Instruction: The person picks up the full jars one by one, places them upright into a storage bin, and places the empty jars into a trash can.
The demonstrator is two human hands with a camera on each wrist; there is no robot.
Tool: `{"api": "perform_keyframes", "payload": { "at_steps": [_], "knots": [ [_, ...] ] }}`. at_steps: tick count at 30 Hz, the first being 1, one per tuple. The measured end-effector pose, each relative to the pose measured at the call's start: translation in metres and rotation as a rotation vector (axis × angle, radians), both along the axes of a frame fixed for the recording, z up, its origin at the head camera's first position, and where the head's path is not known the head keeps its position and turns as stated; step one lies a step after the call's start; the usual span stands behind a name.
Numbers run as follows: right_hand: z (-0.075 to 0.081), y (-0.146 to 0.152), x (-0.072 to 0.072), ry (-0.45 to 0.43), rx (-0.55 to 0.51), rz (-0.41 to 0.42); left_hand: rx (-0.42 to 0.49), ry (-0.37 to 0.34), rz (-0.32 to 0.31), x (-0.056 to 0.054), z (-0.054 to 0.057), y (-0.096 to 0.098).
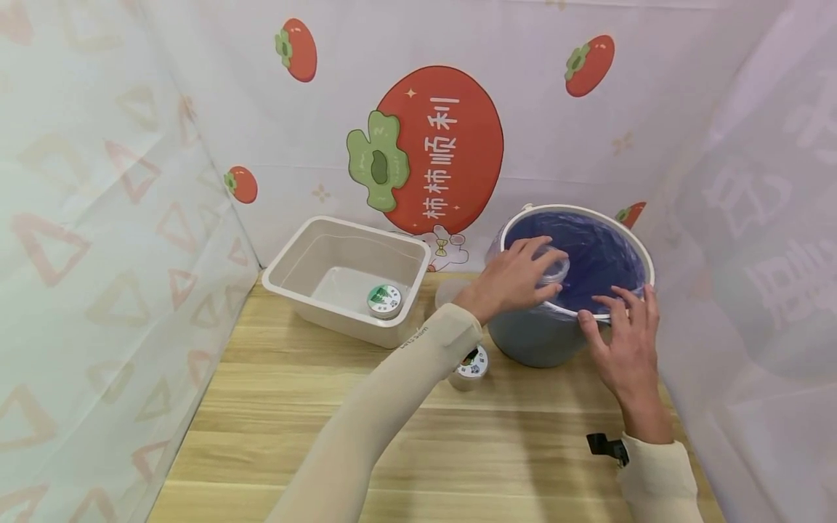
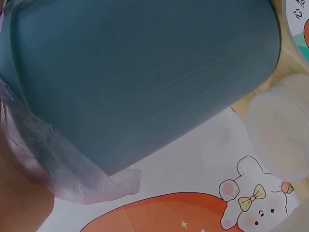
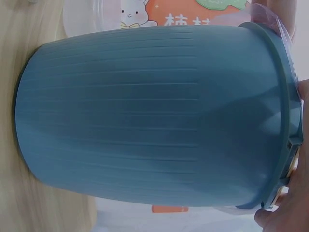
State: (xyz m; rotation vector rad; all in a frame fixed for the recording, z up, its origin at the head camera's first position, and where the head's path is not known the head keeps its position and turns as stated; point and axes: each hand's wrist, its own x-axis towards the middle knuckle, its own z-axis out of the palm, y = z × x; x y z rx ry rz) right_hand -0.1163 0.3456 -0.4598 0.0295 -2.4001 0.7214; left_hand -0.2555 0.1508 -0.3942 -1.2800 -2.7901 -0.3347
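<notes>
A blue-grey trash bin [image 1: 532, 341] with a white rim stands at the back right, lined with a blue-violet plastic bag [image 1: 591, 254]. My left hand [image 1: 506, 283] reaches over its left rim, thumb and fingers around a clear round plastic container [image 1: 556, 269] at the bin's mouth. That hand's fingers are mostly hidden in the left wrist view, where the bin wall [image 2: 145, 87] fills much of the picture. On the front right rim rests my right hand [image 1: 624, 349], fingers bent over the edge and thumb on the near side. The right wrist view shows the ribbed bin side [image 3: 145, 116].
A beige rectangular basin [image 1: 346, 309] stands left, with a round tub [image 1: 383, 300] with a green-and-white label inside. Another labelled tub [image 1: 471, 367] sits in front of the bin. A translucent round container [image 2: 280, 135] stands beside the bin. Printed cloth walls [image 1: 536, 131] enclose the wooden table [image 1: 261, 428].
</notes>
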Motion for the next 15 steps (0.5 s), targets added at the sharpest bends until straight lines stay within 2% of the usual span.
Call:
{"api": "perform_keyframes", "payload": {
  "at_steps": [5, 15],
  "knots": [
    [-0.0001, -0.0004, 0.0003, -0.007, -0.003, 0.003, -0.004, 0.022, 0.007, 0.0015, -0.0003, -0.0005],
    [-0.0008, 0.0011, 0.0007, 0.001, 0.006, -0.001, 0.017, 0.09, -0.021, 0.0043, -0.0026, -0.0017]
  ]
}}
